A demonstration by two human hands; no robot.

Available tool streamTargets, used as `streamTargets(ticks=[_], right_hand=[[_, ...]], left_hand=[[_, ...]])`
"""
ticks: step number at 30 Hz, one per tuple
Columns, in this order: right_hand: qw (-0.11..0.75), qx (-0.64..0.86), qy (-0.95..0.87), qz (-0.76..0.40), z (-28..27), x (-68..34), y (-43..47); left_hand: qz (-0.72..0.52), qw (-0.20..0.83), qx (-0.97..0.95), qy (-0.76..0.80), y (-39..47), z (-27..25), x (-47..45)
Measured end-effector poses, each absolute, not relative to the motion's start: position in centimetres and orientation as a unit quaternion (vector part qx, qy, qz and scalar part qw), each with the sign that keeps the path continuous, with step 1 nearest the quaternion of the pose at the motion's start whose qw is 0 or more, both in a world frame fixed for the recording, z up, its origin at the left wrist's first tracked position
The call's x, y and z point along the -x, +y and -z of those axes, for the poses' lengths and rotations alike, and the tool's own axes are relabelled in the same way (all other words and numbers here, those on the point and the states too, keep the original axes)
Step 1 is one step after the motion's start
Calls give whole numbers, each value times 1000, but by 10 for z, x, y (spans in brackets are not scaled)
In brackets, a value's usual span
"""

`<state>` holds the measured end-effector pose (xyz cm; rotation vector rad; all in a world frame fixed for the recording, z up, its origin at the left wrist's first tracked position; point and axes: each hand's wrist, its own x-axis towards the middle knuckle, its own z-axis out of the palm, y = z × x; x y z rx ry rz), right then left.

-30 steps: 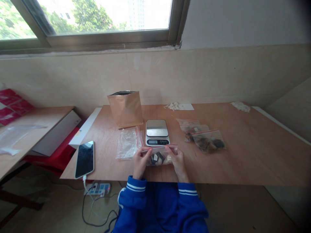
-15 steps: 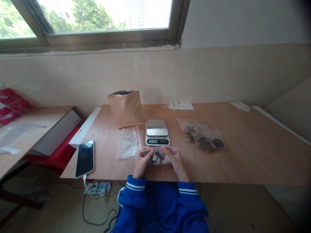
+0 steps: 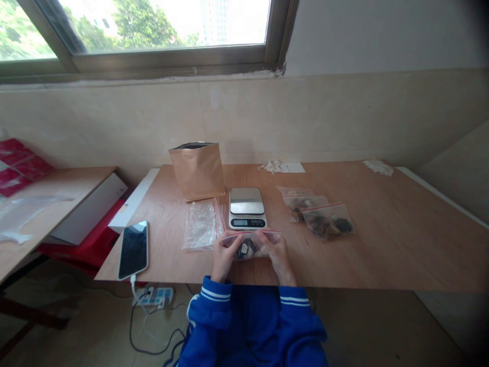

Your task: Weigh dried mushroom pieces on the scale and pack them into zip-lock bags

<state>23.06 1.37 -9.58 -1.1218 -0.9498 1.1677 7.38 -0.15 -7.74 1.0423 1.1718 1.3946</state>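
Observation:
A clear zip bag (image 3: 250, 251) with a red strip along its top lies in front of the scale, holding dark and pale pieces. My left hand (image 3: 225, 255) pinches its top edge on the left, thumb over the plastic. On the other side my right hand (image 3: 278, 257) grips the same edge between thumb and fingers. Just beyond the bag stands a digital kitchen scale (image 3: 247, 206) with a bare steel plate; its display is too small to read. Flat clear zip bags (image 3: 202, 227) lie to the left of the scale.
An upright brown paper pouch (image 3: 198, 173), open at the top, stands behind the flat bags. Filled zip bags (image 3: 328, 223) lie to the right. A phone (image 3: 133, 250) with a charging cable rests near the left edge. Pale scraps (image 3: 273, 166) sit by the wall.
Both hands and the held bag have shifted very slightly right. The grip on the bag stays the same, and the other things have not moved.

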Motion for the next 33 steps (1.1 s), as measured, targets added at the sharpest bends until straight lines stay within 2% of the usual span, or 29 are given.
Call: streamTargets(ticks=[7,21,29,33], right_hand=[[541,462,-432,-554,90,-230,13],[573,461,-435,-519,87,-221,10],[556,429,-463,-541,89,-218,12],[554,433,-477,-527,91,-216,12]], left_hand=[[-549,495,-482,471,-1,78,-73],[-576,443,-477,494,-5,80,-81],[-571,463,-486,472,-2,83,-78],[-570,441,-505,475,-2,84,-78]])
